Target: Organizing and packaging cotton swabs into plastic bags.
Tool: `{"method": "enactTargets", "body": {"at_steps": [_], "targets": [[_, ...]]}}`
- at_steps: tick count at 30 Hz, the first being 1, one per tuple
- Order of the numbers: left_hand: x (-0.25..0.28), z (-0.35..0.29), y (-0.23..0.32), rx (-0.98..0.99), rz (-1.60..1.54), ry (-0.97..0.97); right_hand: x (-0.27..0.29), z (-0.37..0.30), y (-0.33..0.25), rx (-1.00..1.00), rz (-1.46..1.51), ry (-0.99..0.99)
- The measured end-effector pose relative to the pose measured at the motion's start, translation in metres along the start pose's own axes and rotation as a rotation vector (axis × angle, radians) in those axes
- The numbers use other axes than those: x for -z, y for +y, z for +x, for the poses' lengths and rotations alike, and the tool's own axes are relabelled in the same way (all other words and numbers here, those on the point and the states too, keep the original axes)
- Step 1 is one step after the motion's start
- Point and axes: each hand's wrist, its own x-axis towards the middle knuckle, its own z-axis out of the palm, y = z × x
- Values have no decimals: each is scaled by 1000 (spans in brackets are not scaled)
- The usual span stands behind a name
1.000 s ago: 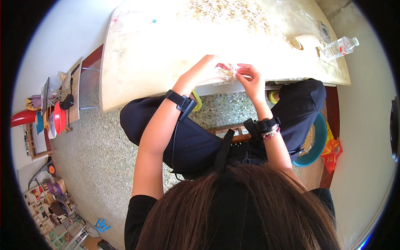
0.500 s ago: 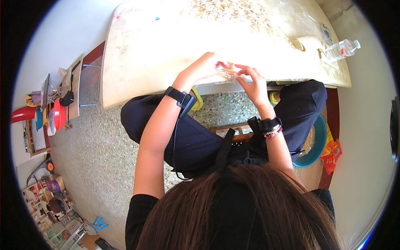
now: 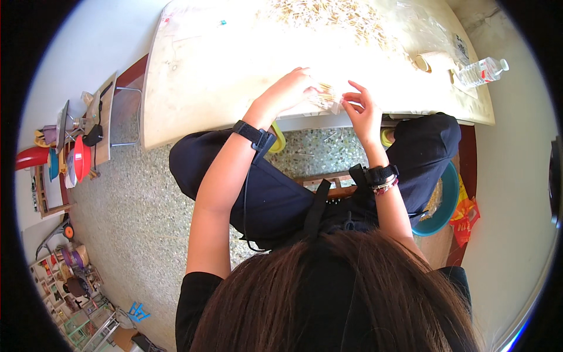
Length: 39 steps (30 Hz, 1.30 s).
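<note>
My left hand (image 3: 288,91) rests at the near edge of the pale table (image 3: 199,76) and holds a small clear packet of thin tan sticks (image 3: 326,97). My right hand (image 3: 363,111) is just right of the packet, with its fingers spread and its fingertips at the packet's edge. Whether they grip it is unclear. A wide heap of the same tan sticks (image 3: 328,14) lies on the far side of the table. Both wrists wear black bands.
A clear water bottle (image 3: 482,71) lies at the table's right end beside a roll of tape (image 3: 431,60). A teal basin (image 3: 443,202) and an orange bag (image 3: 466,214) sit on the floor to my right. Shelves with red and blue bowls (image 3: 76,161) stand at left.
Both hands have moved a little farther onto the table with the packet. The right fingers have opened from a pinch to a spread.
</note>
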Motion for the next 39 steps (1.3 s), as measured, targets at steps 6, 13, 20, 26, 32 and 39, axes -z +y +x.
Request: {"method": "enactTargets", "body": {"at_steps": [6, 13, 20, 26, 32, 39], "targets": [[1, 0, 5, 43, 12, 69, -2, 1, 3, -42, 44, -26], [-4, 2, 1, 66, -123, 98, -10, 9, 7, -61, 59, 0], [8, 0, 5, 105, -188, 15, -4, 5, 14, -6, 102, 3], [8, 0, -7, 160, -77, 13, 0, 2, 12, 18, 51, -74], [9, -3, -6, 201, -206, 32, -4, 1, 6, 98, -33, -93], [4, -1, -17, 132, -167, 31, -4, 4, 8, 41, -124, -57]]}}
